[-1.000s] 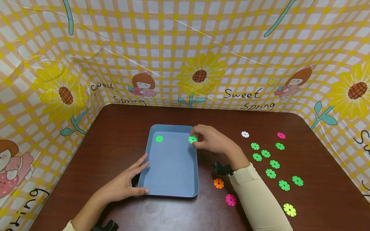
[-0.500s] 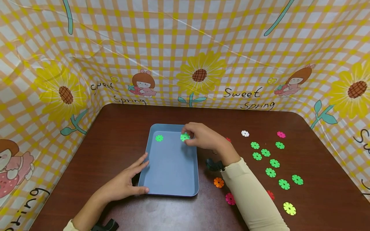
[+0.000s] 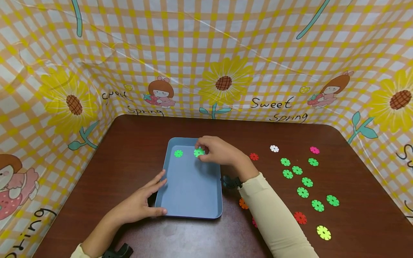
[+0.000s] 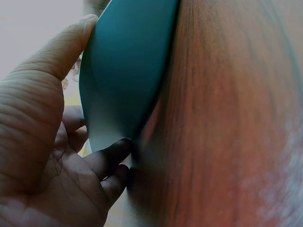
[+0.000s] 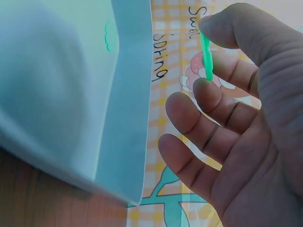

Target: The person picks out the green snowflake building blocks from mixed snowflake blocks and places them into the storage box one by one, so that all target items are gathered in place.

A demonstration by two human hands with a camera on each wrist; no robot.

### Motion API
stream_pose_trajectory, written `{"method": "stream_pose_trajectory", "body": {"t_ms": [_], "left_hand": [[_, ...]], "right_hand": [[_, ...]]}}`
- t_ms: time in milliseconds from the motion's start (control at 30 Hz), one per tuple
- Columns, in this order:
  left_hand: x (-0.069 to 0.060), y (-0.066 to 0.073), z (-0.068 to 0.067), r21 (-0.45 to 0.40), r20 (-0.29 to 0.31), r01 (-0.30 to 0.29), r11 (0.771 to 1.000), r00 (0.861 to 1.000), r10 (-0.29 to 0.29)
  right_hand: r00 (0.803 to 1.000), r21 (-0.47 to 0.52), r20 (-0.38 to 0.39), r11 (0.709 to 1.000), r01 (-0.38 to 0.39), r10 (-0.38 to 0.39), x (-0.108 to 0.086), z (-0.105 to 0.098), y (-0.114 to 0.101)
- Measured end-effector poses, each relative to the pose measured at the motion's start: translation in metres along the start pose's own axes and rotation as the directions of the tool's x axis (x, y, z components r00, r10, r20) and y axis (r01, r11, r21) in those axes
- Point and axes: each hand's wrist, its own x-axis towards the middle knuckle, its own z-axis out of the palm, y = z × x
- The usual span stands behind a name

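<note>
Green, flat, notched disc (image 3: pixel 198 153): held it pinched in fingers of the right hand (image 3: pixel 217 150), over the far end of the grey-blue rectangular tray (image 3: pixel 190 186). Spread fingers of the left hand (image 3: pixel 140 204) wide against the tray's left side. Had a second green disc (image 3: pixel 178 153) lying inside, multicoloured notched discs (image 3: pixel 303 192) rightward on the brown wood-grained tabletop (image 3: pixel 138 150).

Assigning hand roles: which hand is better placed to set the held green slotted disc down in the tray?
Right, likely: the right hand pinches the green slotted disc over the blue tray. The left hand holds no disc and touches the tray's left side.
</note>
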Motion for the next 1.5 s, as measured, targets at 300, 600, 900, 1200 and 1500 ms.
{"method": "stream_pose_trajectory", "body": {"t_ms": [300, 600, 900, 1200, 1500], "left_hand": [[0.001, 0.001, 0.0, 0.024, -0.011, 0.002, 1.0, 1.0, -0.002], [0.001, 0.0, 0.0, 0.031, -0.015, 0.002, 1.0, 1.0, -0.002], [0.002, 0.0, 0.0, 0.034, -0.013, 0.001, 0.999, 1.0, 0.0], [0.001, -0.001, 0.0, 0.023, -0.01, 0.001, 1.0, 1.0, -0.001], [0.002, -0.001, 0.0, 0.021, -0.009, 0.003, 1.0, 1.0, -0.003]], "right_hand": [[0.999, -0.03, 0.008, 0.999, 0.033, -0.033, 0.015, 0.008, -0.001], [0.999, -0.019, 0.02, 0.999, 0.039, -0.039, 0.03, 0.015, 0.0], [0.998, -0.019, 0.025, 0.998, 0.061, -0.06, 0.041, 0.021, -0.001], [0.997, 0.032, 0.05, 0.998, 0.059, -0.061, 0.053, 0.032, -0.001], [0.997, 0.055, 0.077, 0.998, 0.026, -0.031, 0.059, 0.042, -0.002]]}}
